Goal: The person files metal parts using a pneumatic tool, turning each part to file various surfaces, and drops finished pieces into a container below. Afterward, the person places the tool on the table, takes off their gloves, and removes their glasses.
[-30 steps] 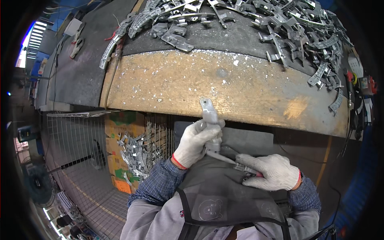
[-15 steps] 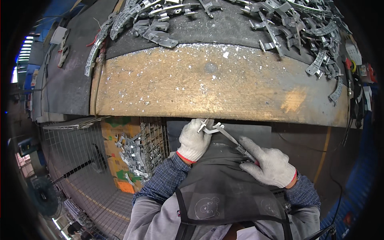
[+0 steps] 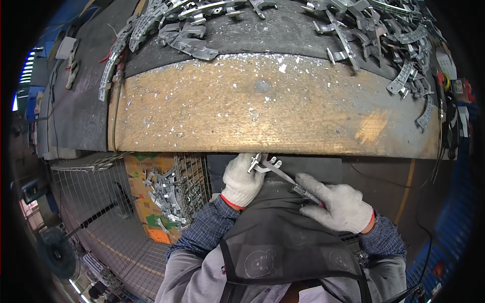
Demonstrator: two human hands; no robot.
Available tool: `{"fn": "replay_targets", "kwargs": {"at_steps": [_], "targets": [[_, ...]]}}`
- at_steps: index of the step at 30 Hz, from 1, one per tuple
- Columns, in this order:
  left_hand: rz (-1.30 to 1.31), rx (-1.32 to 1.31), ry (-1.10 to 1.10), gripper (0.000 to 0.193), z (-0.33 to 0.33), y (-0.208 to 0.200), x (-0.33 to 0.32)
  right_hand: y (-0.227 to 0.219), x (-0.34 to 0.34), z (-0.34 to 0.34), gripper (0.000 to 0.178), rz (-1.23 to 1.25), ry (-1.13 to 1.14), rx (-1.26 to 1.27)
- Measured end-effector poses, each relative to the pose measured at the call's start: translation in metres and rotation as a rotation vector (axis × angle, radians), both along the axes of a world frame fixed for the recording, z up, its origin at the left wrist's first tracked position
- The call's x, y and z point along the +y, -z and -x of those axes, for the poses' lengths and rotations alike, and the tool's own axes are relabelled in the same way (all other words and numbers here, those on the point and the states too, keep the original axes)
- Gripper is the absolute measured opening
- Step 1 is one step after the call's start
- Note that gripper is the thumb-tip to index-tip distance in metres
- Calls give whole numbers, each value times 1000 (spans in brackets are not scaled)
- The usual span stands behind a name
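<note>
Your left hand (image 3: 242, 182) was closed around the part (image 3: 256, 162), which jutted out at its right side, with the counter (image 3: 227, 132) just beyond. Your right hand (image 3: 337, 206) was clamped on the tool (image 3: 284, 176), whose blade reached leftward to the part; I couldn't tell whether they touched. Doing this well seemed to call for a firm left hold, light, even blade pressure, and left fingertips clear of the blade's path.
</note>
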State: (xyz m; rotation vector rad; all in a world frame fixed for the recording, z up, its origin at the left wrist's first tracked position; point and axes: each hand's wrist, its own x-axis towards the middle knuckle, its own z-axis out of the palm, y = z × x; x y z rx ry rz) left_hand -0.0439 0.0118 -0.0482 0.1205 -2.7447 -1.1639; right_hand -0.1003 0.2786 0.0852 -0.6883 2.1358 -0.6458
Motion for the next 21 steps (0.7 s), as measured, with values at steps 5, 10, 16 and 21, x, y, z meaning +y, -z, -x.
{"fn": "replay_targets", "kwargs": {"at_steps": [5,10,16,21], "targets": [[1,9,12,12,-2,3,-1,-1,12,12,76,28,1,60],[12,-177,-63,14,-5,10,1,-10,14,10,77,28,105,221],[52,-53,-31,14,-4,11,0,-14,5,0,73,-140,-57,242],[44,-103,3,17,-3,8,-3,-18,0,4,74,-219,-71,204]]}}
